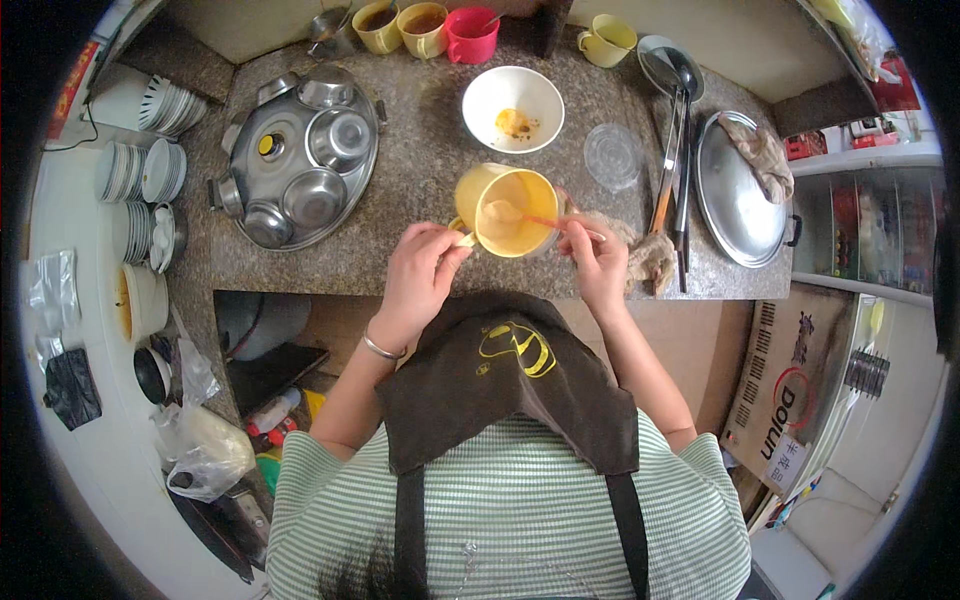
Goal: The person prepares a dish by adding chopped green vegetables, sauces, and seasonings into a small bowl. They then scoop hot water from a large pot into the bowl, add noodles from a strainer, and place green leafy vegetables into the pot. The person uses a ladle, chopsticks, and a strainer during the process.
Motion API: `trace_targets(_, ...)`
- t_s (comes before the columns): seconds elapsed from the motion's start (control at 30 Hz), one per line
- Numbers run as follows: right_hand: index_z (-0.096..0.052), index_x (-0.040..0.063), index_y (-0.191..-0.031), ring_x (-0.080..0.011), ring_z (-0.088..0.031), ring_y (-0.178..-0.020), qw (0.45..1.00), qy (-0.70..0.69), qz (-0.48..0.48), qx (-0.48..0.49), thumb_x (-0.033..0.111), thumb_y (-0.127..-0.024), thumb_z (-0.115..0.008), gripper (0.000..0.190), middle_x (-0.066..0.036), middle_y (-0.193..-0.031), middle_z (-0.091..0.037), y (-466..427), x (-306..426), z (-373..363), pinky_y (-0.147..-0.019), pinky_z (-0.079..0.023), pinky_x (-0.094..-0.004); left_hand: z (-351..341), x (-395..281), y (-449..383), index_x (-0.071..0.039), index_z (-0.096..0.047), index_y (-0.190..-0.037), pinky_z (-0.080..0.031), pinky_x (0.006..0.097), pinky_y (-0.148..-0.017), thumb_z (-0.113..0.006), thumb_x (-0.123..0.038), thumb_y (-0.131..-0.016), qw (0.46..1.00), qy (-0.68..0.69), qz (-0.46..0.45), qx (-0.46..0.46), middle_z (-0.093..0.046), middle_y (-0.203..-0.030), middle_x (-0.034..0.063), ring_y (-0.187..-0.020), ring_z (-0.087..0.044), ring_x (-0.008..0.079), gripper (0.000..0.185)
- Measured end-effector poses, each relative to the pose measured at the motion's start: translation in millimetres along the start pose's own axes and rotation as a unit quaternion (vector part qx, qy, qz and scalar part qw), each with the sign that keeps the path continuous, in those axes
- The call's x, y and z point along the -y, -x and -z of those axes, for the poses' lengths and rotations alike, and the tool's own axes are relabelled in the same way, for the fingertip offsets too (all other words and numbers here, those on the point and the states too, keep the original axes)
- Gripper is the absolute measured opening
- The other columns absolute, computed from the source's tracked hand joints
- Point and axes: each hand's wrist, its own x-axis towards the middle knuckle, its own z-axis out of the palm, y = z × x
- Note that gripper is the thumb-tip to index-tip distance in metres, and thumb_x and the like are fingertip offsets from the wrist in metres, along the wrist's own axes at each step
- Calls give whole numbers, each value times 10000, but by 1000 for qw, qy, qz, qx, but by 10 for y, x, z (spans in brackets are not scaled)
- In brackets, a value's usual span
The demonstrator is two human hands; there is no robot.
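Note:
My left hand (pixel 421 279) grips the handle of a yellow plastic mug (pixel 471 191), which is tilted with its mouth towards me. In my right hand (pixel 598 259) is the thin handle of a spoon (pixel 551 222), reddish along its shaft. Its bowl end is inside the mug and appears to carry a pale tan powder or paste; which of the two I cannot tell. Behind the mug stands a white bowl (pixel 551 90) with a small yellow-orange heap and dark specks at its bottom. A round clear plastic lid (pixel 613 156) lies right of it.
A large steel lid (pixel 244 176) bearing several steel bowls sits at left. Several mugs, including a red mug (pixel 472 37), line the back. To the right are a long-handled ladle (pixel 681 71), a crumpled cloth (pixel 656 262) and a domed pot lid (pixel 731 206). The counter's front edge (pixel 345 291) is close.

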Motion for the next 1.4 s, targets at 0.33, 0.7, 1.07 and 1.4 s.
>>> trace_targets(0.33,-602,-36,-939,-80,-513,-619,992,-115,3,-48,154,-909,-507,215,-38,-739,-586,-69,110,63,-579,-417,-211,52,106,-14,0,-594,-907,-454,349,-719,-594,-142,-825,999,8,50,-2,-580,-892,146,-813,-569,275,164)
trace_targets(0.7,-622,-24,-950,-77,-537,-641,991,72,40,-104,137,-902,-519,197,-39,-760,-597,-4,-158,369,-588,-439,-211,190,451,179,2,-597,-914,-455,346,-671,-603,-143,-818,987,53,143,-54,-577,-850,140,-712,-571,252,175)
trace_targets(1.07,-490,2,-1206,-127,-589,-779,996,-40,74,39,103,-903,-496,319,-70,-913,-625,-348,326,-98,-752,-469,-257,98,293,-519,4,-579,-949,-443,255,-627,-543,-127,-868,984,155,81,12,-583,-731,56,-658,-579,123,158)
trace_targets(1.4,-381,32,-1296,-110,-564,-793,997,19,0,-72,71,-867,-526,454,-70,-883,-589,13,-217,482,-713,-448,-241,-665,846,-2376,-26,-581,-863,-457,309,-603,-535,-250,-869,983,163,88,-9,-625,-686,84,-651,-619,175,229)
